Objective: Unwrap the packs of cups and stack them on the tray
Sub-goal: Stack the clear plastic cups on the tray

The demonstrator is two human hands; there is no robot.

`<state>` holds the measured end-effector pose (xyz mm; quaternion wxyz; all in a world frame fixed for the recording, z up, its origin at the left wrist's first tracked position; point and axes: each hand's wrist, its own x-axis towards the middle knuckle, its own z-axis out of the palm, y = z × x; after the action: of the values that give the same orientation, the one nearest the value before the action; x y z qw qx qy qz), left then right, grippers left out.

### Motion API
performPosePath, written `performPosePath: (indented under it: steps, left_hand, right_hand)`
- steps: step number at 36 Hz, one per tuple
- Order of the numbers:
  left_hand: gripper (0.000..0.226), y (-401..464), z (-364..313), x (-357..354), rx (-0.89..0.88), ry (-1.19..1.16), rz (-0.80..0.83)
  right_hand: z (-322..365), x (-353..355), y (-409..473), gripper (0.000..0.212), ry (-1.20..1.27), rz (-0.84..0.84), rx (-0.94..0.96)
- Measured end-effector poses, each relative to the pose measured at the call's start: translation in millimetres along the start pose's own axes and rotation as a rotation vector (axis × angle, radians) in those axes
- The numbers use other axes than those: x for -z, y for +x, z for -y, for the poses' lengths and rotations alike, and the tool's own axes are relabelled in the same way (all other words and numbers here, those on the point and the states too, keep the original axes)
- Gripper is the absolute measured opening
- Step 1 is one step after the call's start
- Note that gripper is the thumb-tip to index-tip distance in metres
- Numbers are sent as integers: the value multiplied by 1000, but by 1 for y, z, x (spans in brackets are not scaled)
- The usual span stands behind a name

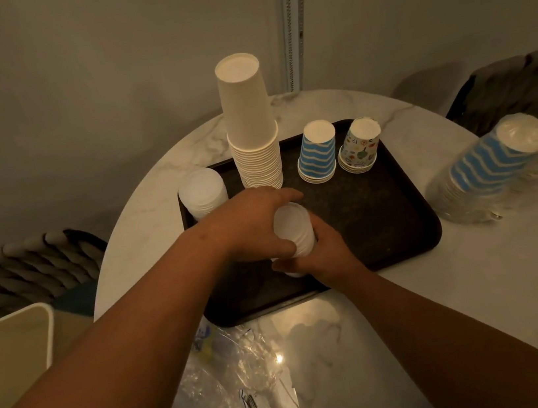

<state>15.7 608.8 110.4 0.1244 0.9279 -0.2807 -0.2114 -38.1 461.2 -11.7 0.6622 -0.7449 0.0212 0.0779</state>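
Note:
A dark tray (383, 215) lies on the round marble table. On it stand a tall stack of plain paper cups (249, 120), a short blue-striped stack (317, 152), a patterned stack (359, 146) and a white plastic stack (203, 192). My left hand (249, 223) and my right hand (319, 252) both grip another upside-down stack of white plastic cups (293, 228) at the tray's front middle. A wrapped pack of blue-striped cups (493, 165) lies on the table to the right of the tray.
Empty clear plastic wrappers (237, 381) lie on the table's near edge. A cream bin (9, 358) stands at the lower left. Chairs stand at the left (27, 265) and at the far right (513, 83). A wall runs behind the table.

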Motion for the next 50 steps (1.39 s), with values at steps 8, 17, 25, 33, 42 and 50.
performPosePath:
  steps: [8, 17, 25, 33, 42, 50]
  left_hand:
    - [82, -6, -1, 4, -3, -58, -78]
    - [80, -31, 10, 29, 106, -69, -172]
    - [80, -35, 85, 54, 380, 12, -222]
    - [79, -2, 103, 42, 352, 39, -93]
    - [80, 8, 107, 39, 380, 65, -69]
    - [89, 7, 105, 40, 397, 104, -19]
  right_hand:
    - [1, 0, -1, 77, 53, 6, 7]
    - [-2, -2, -2, 82, 118, -18, -6]
    - [-1, 0, 1, 84, 53, -8, -38]
    - [-1, -1, 1, 87, 58, -8, -55]
    - [-3, 0, 2, 82, 36, -3, -51]
    - [0, -1, 2, 80, 45, -1, -44]
